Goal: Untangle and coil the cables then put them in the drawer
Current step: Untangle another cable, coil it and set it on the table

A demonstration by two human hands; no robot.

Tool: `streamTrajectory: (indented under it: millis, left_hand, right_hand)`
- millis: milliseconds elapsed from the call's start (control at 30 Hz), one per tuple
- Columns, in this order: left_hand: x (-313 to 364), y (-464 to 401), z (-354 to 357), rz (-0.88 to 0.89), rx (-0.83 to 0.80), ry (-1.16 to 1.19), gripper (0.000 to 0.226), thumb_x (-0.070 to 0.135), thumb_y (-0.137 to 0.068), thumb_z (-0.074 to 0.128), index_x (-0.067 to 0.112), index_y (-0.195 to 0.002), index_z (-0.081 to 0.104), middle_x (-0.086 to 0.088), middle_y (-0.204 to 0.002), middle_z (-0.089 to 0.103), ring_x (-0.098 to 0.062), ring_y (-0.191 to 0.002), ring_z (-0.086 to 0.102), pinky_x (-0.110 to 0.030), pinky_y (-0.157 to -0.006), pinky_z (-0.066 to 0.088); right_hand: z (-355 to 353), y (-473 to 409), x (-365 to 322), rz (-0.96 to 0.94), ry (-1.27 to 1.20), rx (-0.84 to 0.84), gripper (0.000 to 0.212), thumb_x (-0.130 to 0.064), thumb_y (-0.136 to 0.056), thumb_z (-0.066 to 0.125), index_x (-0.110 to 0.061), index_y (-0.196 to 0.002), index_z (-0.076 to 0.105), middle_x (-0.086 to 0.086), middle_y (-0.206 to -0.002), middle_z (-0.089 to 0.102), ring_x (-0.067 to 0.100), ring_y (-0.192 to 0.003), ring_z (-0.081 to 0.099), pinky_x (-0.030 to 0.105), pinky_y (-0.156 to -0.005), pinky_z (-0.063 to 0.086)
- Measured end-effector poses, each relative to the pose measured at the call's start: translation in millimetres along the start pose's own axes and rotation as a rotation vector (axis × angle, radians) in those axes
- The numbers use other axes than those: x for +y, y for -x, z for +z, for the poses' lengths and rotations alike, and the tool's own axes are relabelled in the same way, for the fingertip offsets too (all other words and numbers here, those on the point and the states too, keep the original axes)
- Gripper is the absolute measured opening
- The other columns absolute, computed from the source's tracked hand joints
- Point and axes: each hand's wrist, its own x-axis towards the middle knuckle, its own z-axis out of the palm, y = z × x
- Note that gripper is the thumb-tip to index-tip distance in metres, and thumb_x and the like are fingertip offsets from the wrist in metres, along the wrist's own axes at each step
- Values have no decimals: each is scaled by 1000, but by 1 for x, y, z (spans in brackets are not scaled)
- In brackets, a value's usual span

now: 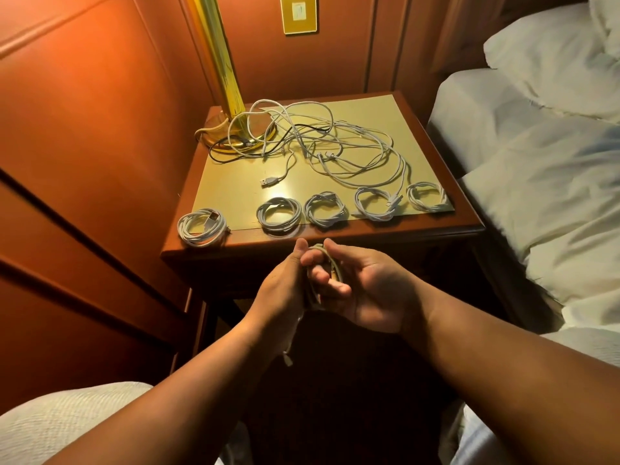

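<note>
Head: five coiled cables (323, 209), one tangle (322, 142)

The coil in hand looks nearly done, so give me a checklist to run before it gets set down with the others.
1. Coil in hand gripped by both the left hand and right hand: ok.
2. Loose end wrapped in: not ok, it dangles below the left wrist.
3. Free spot in the row of finished coils, between the leftmost coil and the next: ok.
4. Tangled cables at the back of the nightstand sorted: not ok, still knotted near the lamp base.
5. Drawer open and ready: cannot tell.
</note>
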Motion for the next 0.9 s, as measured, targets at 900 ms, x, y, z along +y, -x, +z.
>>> streamTrajectory:
  millis: [900]
  left_hand:
    - [20,-9,-24,237,-33,-1106,18,21,-78,79,25,-87,63,7,-77,65,-4,-72,62,-25,-66,53]
  right_hand:
    - [-6,-7,-1,131,1516,360,81,-74,-87,12,-18,-71,69,-7,-66,63,9,-67,59,32,-70,43]
